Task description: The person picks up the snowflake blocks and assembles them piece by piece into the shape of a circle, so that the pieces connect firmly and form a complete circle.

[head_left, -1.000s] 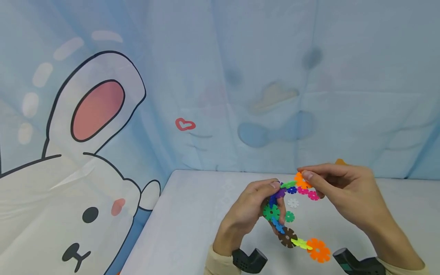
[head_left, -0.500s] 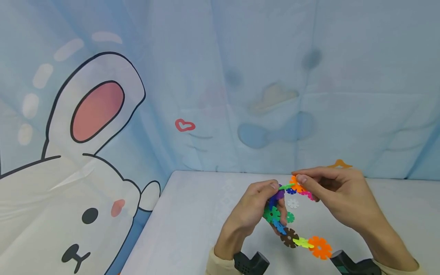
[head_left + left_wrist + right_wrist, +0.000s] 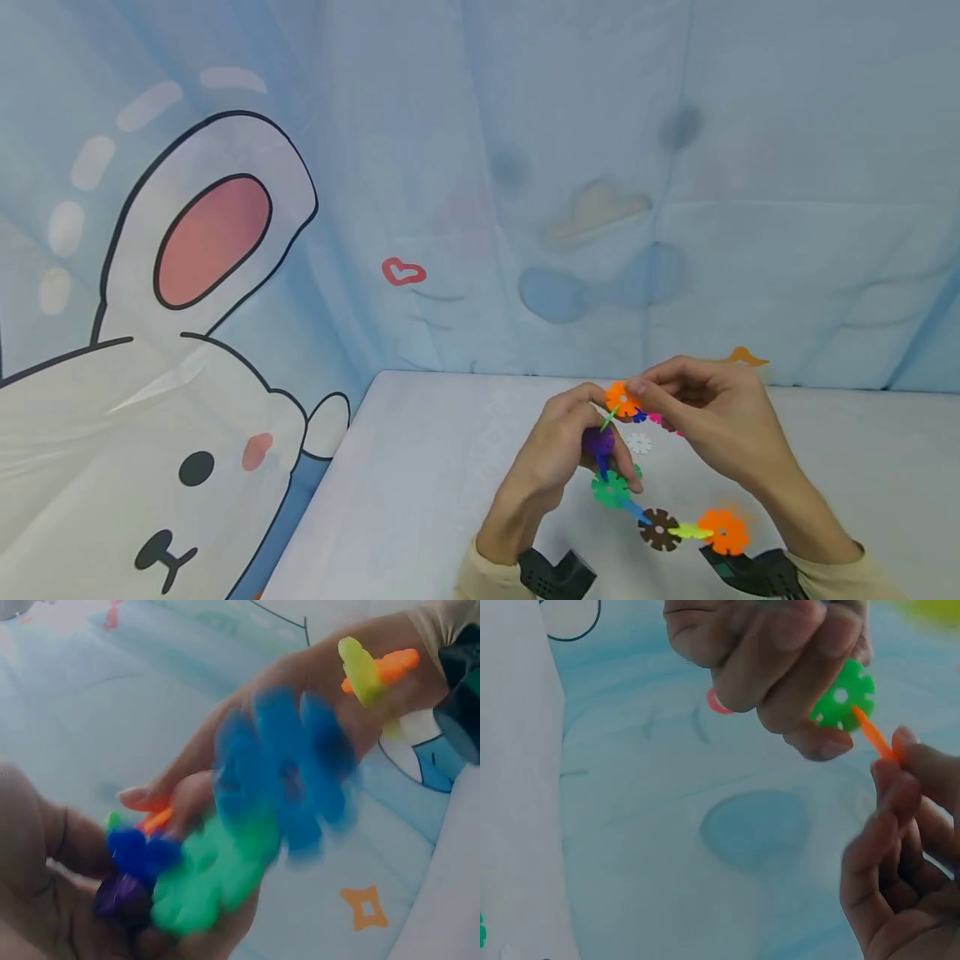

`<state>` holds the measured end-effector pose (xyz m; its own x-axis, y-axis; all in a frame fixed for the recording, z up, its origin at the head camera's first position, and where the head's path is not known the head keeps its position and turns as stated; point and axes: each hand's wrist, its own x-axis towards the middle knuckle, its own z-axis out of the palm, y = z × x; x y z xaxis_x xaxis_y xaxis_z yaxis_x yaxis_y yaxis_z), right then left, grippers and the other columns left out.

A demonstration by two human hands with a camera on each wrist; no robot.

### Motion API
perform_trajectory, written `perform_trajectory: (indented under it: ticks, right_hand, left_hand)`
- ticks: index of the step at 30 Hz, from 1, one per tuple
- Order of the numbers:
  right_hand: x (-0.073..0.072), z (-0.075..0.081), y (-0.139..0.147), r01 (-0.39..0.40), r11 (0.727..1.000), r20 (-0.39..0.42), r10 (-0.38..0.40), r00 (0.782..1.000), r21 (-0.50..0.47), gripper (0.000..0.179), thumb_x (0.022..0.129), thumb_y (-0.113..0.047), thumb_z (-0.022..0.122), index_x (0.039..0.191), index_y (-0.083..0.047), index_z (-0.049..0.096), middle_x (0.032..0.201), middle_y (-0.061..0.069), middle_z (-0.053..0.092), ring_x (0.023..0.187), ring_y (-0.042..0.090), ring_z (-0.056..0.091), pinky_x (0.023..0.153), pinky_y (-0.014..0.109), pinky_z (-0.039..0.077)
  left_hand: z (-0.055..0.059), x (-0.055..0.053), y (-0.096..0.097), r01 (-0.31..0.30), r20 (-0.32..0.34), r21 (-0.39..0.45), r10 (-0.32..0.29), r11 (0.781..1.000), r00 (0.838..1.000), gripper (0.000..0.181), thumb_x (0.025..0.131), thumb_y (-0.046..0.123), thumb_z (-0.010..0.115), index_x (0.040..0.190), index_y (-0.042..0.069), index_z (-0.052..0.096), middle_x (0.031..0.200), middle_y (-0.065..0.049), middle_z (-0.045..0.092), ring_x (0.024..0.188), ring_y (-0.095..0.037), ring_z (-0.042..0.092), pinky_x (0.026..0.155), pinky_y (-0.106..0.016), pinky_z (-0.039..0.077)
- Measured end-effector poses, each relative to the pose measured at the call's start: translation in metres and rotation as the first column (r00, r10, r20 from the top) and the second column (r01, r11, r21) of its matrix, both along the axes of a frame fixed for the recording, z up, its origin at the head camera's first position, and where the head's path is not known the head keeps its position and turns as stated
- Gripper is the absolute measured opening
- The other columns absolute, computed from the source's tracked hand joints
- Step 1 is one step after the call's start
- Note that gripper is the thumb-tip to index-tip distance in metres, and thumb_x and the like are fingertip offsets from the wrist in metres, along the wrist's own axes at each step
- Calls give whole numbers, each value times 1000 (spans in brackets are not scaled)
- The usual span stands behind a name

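Note:
My left hand [image 3: 546, 450] holds a chain of notched plastic snowflake discs near its upper end, by the purple disc [image 3: 597, 440] and a light green disc [image 3: 841, 696]. From there the chain hangs through a green disc [image 3: 611, 490], a blue disc [image 3: 289, 780] blurred in the left wrist view, a brown disc [image 3: 659, 530] and a yellow disc [image 3: 690, 532]. A large orange disc [image 3: 724, 532] ends it. My right hand [image 3: 712, 421] pinches another orange disc [image 3: 877, 739] between thumb and fingers, its edge meeting the light green disc's rim.
Loose discs lie on the white table [image 3: 427, 475] behind the hands: a white disc [image 3: 639, 443], a dark blue disc [image 3: 639, 416] and a pink disc [image 3: 656, 418]. A printed blue curtain [image 3: 480, 208] rises at the table's far edge.
My right hand has moved left with its orange disc, close against my left fingers. The light green disc now stands more upright, and the chain's lower end has swung to the right.

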<state>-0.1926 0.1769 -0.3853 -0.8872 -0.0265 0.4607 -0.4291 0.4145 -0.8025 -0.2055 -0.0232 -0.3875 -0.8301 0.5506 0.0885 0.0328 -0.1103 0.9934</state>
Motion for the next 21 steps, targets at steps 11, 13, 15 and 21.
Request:
perform_trajectory:
  ticks: [11,13,15,21]
  right_hand:
    - [-44,-57,15,-81,902,209,-11,978,424,27,100,-29,74,111,-4,77,81,1,72,67,12,62,59,29,53]
    - [-49,-72,13,-188,860,318,32,947,474,25,95,-23,78,110,-3,76,88,2,74,76,15,65,65,33,58]
    - [-52,-86,8,-260,846,398,62,915,466,24,89,-19,84,105,-4,73,91,3,74,81,18,66,71,38,60]
    - [-53,-108,-6,-289,845,438,72,896,450,32,79,-13,94,93,-9,65,86,-2,72,78,15,63,76,41,62]
  left_hand:
    - [-17,-19,1,-409,253,230,352,883,901,33,95,9,28,97,5,61,61,2,51,44,-12,54,53,-26,56]
    - [-19,-21,0,-440,266,233,378,867,887,31,97,13,29,97,6,59,62,2,51,45,-12,55,56,-27,55]
    - [-20,-23,-1,-461,275,227,397,858,876,33,102,21,31,96,7,60,63,3,51,47,-12,57,59,-28,55]
    - [-20,-24,-2,-484,266,192,430,854,863,40,109,34,39,93,6,63,61,4,53,49,-11,59,62,-28,57]
